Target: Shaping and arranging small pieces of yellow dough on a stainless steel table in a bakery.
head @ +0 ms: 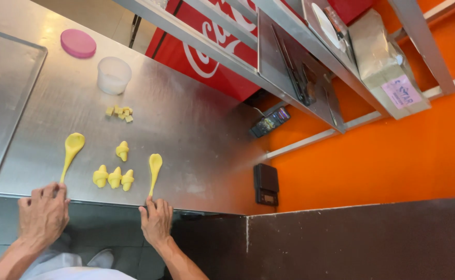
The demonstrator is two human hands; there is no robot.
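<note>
While we look down from above, the largest thing before us is the brushed steel table (186,124), smooth and faintly reflective, with a flat metal tray (4,93) lying at its left end. Our left hand (43,213) rests at the near edge with its fingers curled loosely together, touching the thin tail of a long yellow dough strip (72,150); it clamps on nothing we can make out. Our right hand (156,220) lies flat, fingers slightly apart, its tips at the tail of a second yellow dough strip (155,171). Both strips are soft and matte, spoon-shaped, with a rounded bulb at the far end and a taper toward us, so the long axis runs from the table's near edge away from us. Farther back stand a translucent plastic cup (114,75) and a round pink lid (78,43). Between the strips sit four small folded dough pieces (114,178), and beyond them some tiny pale yellow cubes (119,112).
</note>
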